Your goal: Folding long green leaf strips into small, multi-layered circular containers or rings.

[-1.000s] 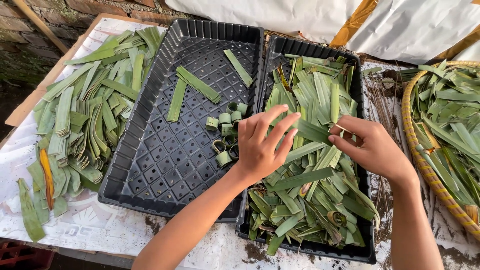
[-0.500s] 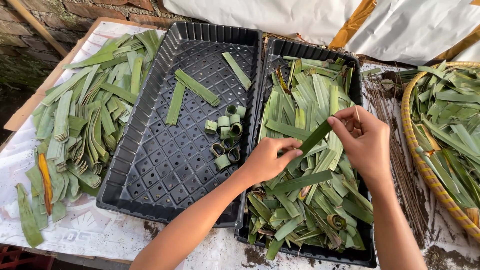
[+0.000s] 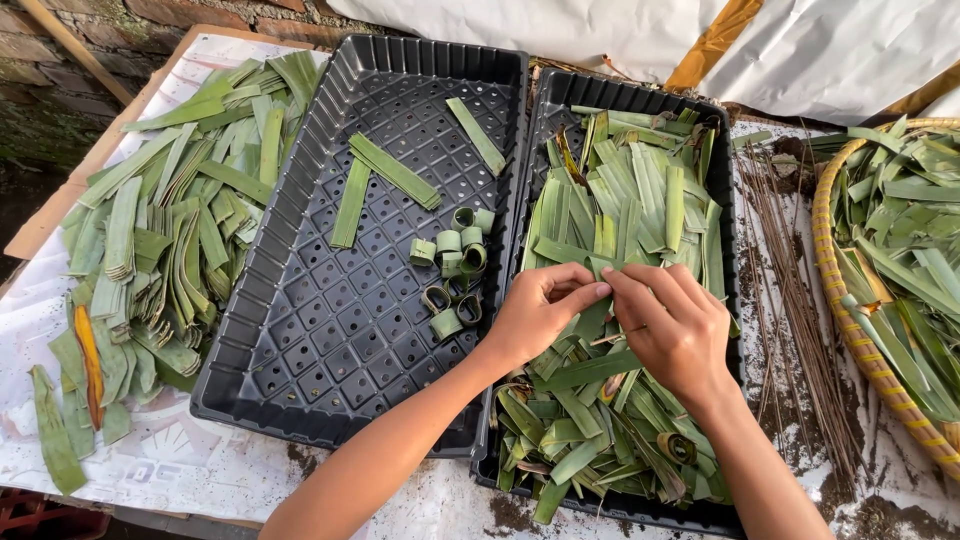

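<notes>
Looking down, I see two black trays side by side: the left tray [image 3: 330, 370] holds a few flat strips and a cluster of rolled leaf rings [image 3: 455, 270], the right tray [image 3: 640, 100] is heaped with cut green leaf strips [image 3: 640, 200]. A loose leaf pile [image 3: 170, 230] fills the left of the frame; a woven basket [image 3: 850, 310] sits at the right edge. At centre, my left hand [image 3: 535, 315] and right hand [image 3: 675, 325] meet fingertip to fingertip, both pinching one leaf strip [image 3: 592, 320] over the right tray.

Green leaf strips [image 3: 630, 210] fill a black perforated tray [image 3: 640, 100]; one orange leaf [image 3: 88, 365]; yellow basket rim [image 3: 850, 320]; sheet [image 3: 180, 455] seemingly white.
</notes>
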